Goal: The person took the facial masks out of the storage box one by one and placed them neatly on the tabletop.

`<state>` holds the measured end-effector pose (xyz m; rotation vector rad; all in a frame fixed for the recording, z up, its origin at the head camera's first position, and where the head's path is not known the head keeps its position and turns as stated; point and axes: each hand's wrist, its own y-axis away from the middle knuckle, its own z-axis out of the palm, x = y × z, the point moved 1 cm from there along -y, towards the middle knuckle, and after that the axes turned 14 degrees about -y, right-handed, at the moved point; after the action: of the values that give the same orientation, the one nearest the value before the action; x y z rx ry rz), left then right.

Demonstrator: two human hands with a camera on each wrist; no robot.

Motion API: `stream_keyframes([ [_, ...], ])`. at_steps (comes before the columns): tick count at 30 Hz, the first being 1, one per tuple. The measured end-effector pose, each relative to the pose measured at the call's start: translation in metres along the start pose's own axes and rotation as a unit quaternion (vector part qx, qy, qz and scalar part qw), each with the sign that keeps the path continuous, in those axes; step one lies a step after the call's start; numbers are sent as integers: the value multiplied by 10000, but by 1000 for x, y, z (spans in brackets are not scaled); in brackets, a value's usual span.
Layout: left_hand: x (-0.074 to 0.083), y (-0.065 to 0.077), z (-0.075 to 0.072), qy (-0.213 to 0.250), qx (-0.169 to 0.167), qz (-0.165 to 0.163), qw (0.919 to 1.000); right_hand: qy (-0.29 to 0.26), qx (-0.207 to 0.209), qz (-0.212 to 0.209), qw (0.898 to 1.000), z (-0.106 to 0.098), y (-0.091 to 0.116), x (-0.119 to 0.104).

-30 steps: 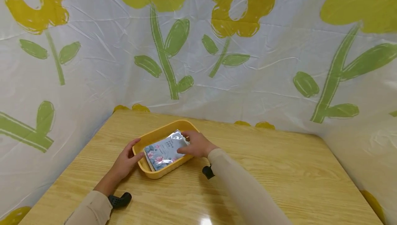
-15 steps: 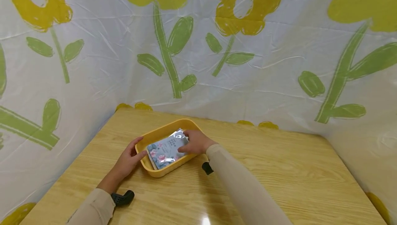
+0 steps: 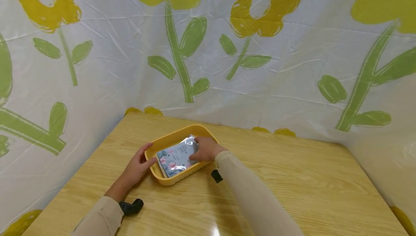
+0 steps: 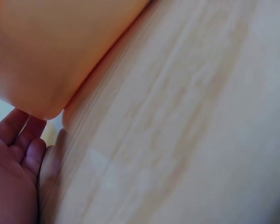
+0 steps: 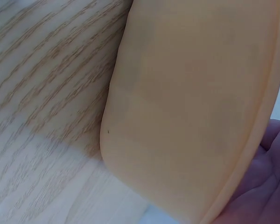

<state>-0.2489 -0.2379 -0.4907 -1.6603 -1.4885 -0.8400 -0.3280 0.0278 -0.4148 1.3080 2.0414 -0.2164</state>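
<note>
A yellow plastic bin (image 3: pixel 169 181) stands on the wooden table. In it lies a flat, glossy, grey-blue packet (image 3: pixel 173 160) with pink flowers and small print; a pale edge shows beneath its left side. My left hand (image 3: pixel 138 165) holds the bin's left end, thumb at the near rim and fingers along the outside. The left wrist view shows those fingers (image 4: pixel 32 156) against the bin's end. My right hand (image 3: pixel 205 149) reaches over the right end and grips the packet's right edge between thumb and fingers. Its fingertips are partly hidden. The right wrist view mostly shows the bin's outer wall (image 5: pixel 186 102).
The wood-grained table (image 3: pixel 276 185) extends to the right and front of the bin. A white cloth (image 3: pixel 282 95) printed with yellow flowers hangs behind and at both sides. Dark wrist-worn devices (image 3: pixel 131 207) sit at both wrists, near the table.
The head view has turned slightly left, so everything appears a little farther right. Both hands keep the same places on the bin and the packet.
</note>
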Motion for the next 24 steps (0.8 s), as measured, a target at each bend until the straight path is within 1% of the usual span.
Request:
stream_keyframes([
  [9,4,2,-1,9,-21,-48,10000,22,-3,190,9998,1,-4,0],
  [17,5,2,1,57,18,-60,10000,-22,26,379,9993,2,-3,-2],
  [24,6,2,0,-5,1,-92,10000,-239,12,227,9995,3,-4,-1],
])
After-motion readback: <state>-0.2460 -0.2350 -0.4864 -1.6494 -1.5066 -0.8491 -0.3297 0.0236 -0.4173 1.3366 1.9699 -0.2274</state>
